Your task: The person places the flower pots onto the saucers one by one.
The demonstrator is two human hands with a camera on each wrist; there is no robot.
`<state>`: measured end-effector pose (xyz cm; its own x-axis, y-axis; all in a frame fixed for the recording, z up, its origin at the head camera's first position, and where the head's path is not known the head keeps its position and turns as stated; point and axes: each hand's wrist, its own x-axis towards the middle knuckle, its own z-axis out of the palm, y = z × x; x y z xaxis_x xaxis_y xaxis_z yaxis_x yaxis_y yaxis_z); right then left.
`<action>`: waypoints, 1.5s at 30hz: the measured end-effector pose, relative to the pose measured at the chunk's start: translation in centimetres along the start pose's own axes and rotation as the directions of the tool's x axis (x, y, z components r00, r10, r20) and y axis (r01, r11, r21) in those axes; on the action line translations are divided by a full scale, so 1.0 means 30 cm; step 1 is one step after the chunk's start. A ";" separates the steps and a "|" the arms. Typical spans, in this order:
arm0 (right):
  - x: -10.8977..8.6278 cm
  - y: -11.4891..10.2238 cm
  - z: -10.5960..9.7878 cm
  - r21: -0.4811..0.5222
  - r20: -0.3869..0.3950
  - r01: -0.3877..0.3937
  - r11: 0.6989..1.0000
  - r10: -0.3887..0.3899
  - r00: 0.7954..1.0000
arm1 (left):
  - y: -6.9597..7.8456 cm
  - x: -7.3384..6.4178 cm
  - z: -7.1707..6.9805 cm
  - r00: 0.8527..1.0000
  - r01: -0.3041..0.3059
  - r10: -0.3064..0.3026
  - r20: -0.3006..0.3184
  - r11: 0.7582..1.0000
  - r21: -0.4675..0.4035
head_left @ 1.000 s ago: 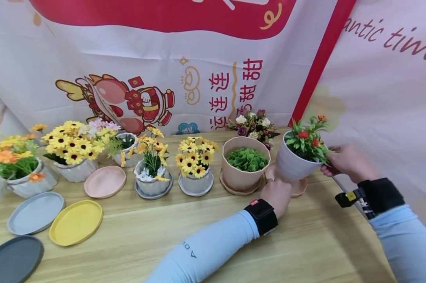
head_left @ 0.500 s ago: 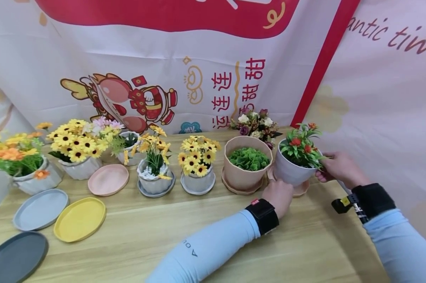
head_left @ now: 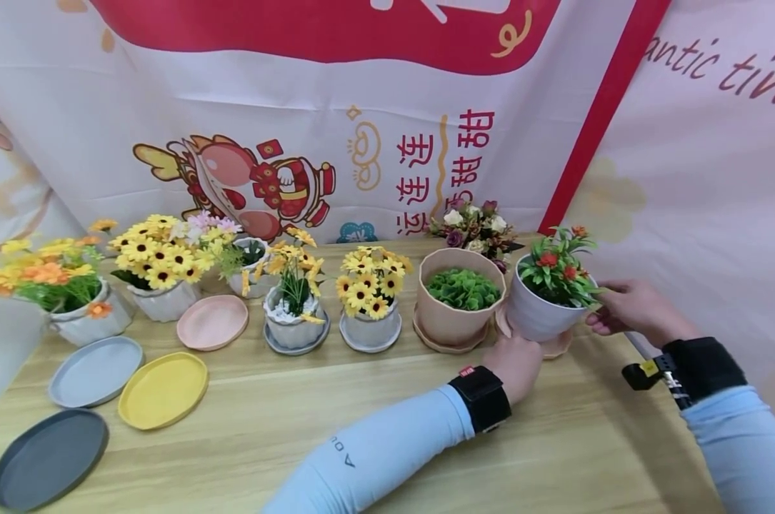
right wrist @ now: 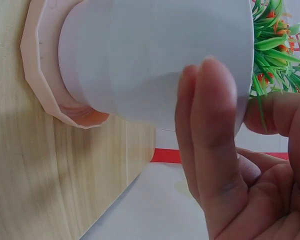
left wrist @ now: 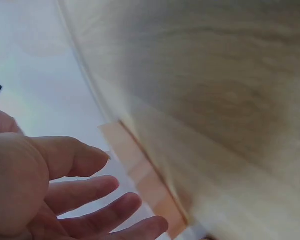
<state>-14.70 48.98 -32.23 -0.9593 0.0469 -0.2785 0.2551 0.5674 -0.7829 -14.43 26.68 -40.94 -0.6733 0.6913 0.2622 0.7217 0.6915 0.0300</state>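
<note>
A white flower pot (head_left: 540, 308) with red flowers and green leaves (head_left: 557, 273) stands over a pink scalloped saucer (head_left: 559, 345) at the table's right end. My right hand (head_left: 641, 308) pinches the pot's rim from the right; in the right wrist view the thumb (right wrist: 270, 115) is at the rim and the fingers (right wrist: 212, 115) lie along the outer wall. My left hand (head_left: 517, 363) is at the pot's front left, low by the saucer. In the left wrist view its fingers (left wrist: 105, 215) are loosely spread near the saucer's edge (left wrist: 147, 182).
Left of it stands a beige pot (head_left: 458, 321) of green leaves on its own saucer, with purple and white flowers (head_left: 480, 227) behind. Several pots of yellow flowers (head_left: 371, 285) line the back. Loose grey, yellow (head_left: 163, 391), blue and pink saucers lie at left. A printed cloth hangs behind.
The white pot has come down and turned more upright over its saucer, with my right hand on its rim throughout. My left hand stays beside it. The head view has shifted slightly left.
</note>
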 end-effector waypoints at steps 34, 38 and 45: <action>-0.211 -0.192 0.074 -0.230 -0.435 0.067 0.971 -0.164 0.885 | -0.587 -0.477 -0.421 0.986 -0.031 -0.036 -0.165 0.922 -0.386; -0.246 -0.257 0.190 -0.216 -0.403 0.174 0.961 -0.250 0.880 | -0.766 -0.626 -0.467 0.965 0.118 -0.201 -0.170 0.908 -0.402; -0.251 -0.389 0.442 -0.185 -0.161 0.407 0.895 -0.436 0.885 | -1.091 -0.878 -0.510 0.896 0.411 -0.437 -0.074 0.882 -0.229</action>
<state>-8.85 31.10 -28.36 -0.9801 -0.0736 0.1842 -0.1846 0.6784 -0.7111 -17.85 -17.38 -34.06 -0.9072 0.3018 0.2932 0.3964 0.8467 0.3550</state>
